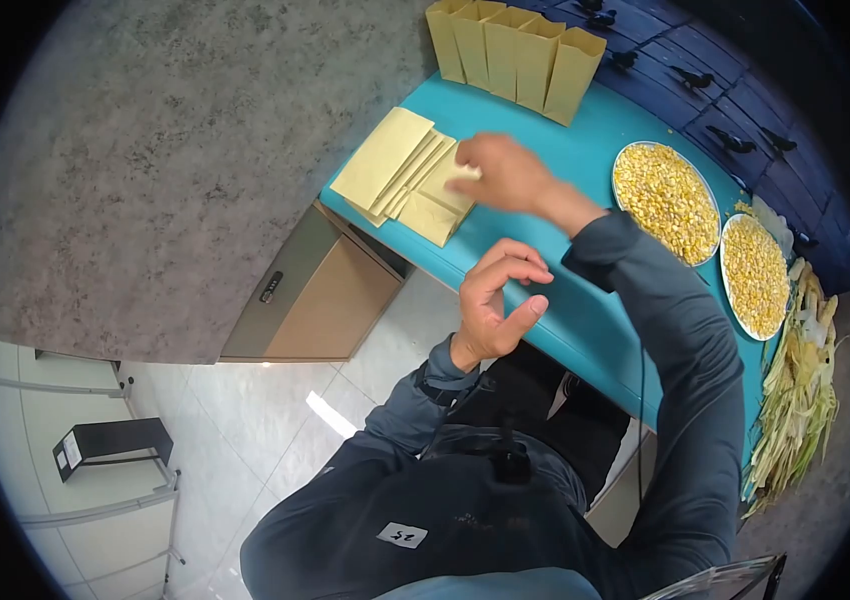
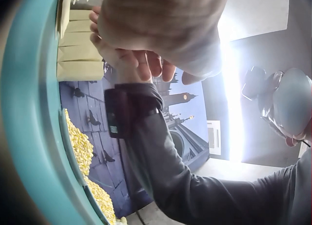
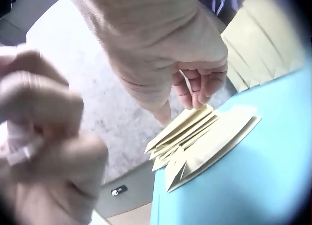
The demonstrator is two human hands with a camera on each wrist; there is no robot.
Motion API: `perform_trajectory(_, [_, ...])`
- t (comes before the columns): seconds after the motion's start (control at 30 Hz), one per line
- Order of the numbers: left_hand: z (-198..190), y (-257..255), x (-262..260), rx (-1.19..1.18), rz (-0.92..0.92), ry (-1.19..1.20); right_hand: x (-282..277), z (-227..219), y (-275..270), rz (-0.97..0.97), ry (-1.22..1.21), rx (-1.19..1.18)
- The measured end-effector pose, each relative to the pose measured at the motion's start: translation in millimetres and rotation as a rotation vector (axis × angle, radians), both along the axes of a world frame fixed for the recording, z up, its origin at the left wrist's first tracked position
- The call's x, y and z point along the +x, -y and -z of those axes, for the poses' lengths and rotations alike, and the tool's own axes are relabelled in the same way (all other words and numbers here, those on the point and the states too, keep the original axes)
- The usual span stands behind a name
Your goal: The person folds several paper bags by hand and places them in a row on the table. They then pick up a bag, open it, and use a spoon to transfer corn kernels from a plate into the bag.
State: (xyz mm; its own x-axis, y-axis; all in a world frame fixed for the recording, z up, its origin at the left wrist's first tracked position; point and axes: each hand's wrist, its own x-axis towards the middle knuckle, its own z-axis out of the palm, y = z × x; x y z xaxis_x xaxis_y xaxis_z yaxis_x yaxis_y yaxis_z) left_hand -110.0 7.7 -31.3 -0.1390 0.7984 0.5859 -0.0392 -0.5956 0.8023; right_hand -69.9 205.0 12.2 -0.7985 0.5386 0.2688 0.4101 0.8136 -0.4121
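Flat paper bags (image 1: 390, 165) lie in an overlapping pile at the left end of the turquoise table. Over the right side of this pile hovers my right hand (image 1: 510, 175), its fingers loosely bent. In the right wrist view nothing shows between the fingers of the right hand (image 3: 190, 64), and the folded bags (image 3: 204, 142) lie just below the fingertips. My left hand (image 1: 495, 300) is held at the table's front edge, thumb and fingers loosely curved apart around nothing. The left wrist view shows the heel of the left hand (image 2: 161, 30) close up.
Several opened paper bags (image 1: 515, 55) stand upright in a row at the back. Two white-rimmed plates of corn kernels, a larger one (image 1: 667, 203) and a smaller one (image 1: 755, 275), sit to the right. Corn husks (image 1: 795, 400) lie beyond them. A cabinet (image 1: 320, 290) stands below the table (image 1: 585, 330).
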Motion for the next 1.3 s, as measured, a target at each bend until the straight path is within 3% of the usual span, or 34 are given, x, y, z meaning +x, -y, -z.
perform_trajectory(0.07, [-3, 7, 3, 0.039, -0.037, -0.004, -19, 8, 26, 0.039, 0.047, -0.026])
perform_trajectory(0.13, [-2, 14, 5, -0.006, -0.175, 0.071, -32, 9, 37, 0.122, 0.331, -0.237])
perform_trajectory(0.2, [-2, 18, 2, 0.011, -0.216, 0.082, -38, 12, 39, 0.100, 0.350, -0.276])
perform_trajectory(0.27, [0, 22, 0, -0.088, -0.331, 0.242, -40, 17, 39, 0.078, 0.375, -0.319])
perform_trajectory(0.33, [3, 23, -4, -0.084, -0.325, 0.284, -41, 16, 38, 0.125, 0.377, -0.380])
perform_trajectory(0.47, [13, 20, -16, -0.196, -0.348, 0.426, -9, 17, 28, 0.082, 0.083, -0.197])
perform_trajectory(0.53, [14, 17, -21, -0.252, -0.342, 0.466, 19, -10, 38, 0.059, -0.053, -0.298])
perform_trajectory(0.6, [12, 13, -24, -0.358, -0.230, 0.791, 47, -19, 51, 0.025, -0.180, -0.308])
perform_trajectory(0.63, [8, 11, -29, -0.427, -0.105, 0.817, 61, -25, 60, -0.010, -0.308, -0.327])
perform_trajectory(0.67, [5, 10, -34, -0.428, -0.097, 0.821, 76, -32, 70, -0.003, -0.304, -0.323])
perform_trajectory(0.73, [-34, 11, -31, -0.605, 0.522, 1.050, 105, -44, 94, -0.034, -0.376, -0.401])
perform_trajectory(0.77, [-33, 10, -25, -0.605, 0.535, 1.055, 117, -39, 104, -0.025, -0.369, -0.396])
perform_trajectory(0.83, [-29, 4, -12, -0.549, 0.809, 1.055, 144, -28, 123, -0.050, -0.458, -0.207])
perform_trajectory(0.87, [-22, 2, -6, -0.552, 0.827, 1.061, 158, -28, 131, -0.034, -0.448, -0.202])
perform_trajectory(0.93, [-18, -1, 10, -0.662, 0.791, 0.757, 188, -29, 148, -0.026, -0.397, -0.098])
perform_trajectory(1.0, [-22, 0, 30, -0.617, 0.769, 0.670, 218, -33, 169, 0.034, -0.437, -0.134])
perform_trajectory(1.07, [-26, 0, 38, -0.580, 0.694, 0.355, 245, -53, 193, 0.255, -0.548, -0.101])
perform_trajectory(1.13, [-24, -2, 48, -0.584, 0.687, 0.268, 272, -57, 202, 0.353, -0.591, -0.068])
perform_trajectory(1.2, [-28, -7, 59, -0.313, 0.461, -0.369, 289, -74, 212, 0.473, -0.622, 0.149])
perform_trajectory(1.27, [-43, -2, 71, -0.315, 0.431, -0.451, 304, -67, 216, 0.498, -0.605, 0.200])
perform_trajectory(1.3, [-49, -1, 75, -0.235, 0.397, -0.541, 311, -60, 220, 0.508, -0.586, 0.066])
